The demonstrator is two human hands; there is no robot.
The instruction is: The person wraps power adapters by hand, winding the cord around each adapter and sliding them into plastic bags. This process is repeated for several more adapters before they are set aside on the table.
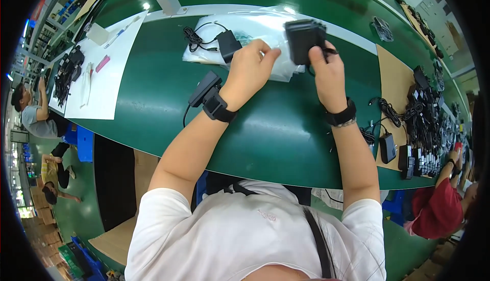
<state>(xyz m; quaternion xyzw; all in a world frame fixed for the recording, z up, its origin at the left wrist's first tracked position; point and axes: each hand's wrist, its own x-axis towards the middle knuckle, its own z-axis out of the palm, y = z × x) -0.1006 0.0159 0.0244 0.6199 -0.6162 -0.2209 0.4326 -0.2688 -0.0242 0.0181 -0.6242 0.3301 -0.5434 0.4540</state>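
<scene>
Head view: our right hand [329, 74] pinches a black boxy power adapter [304, 38]; our left hand [251, 66] grips the clear plastic bag [255, 31] on the green table [153, 97]

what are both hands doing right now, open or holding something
Left hand: closed, fingers pinching the clear plastic bag.
Right hand: closed on the black power adapter, lifted above the bag.
</scene>
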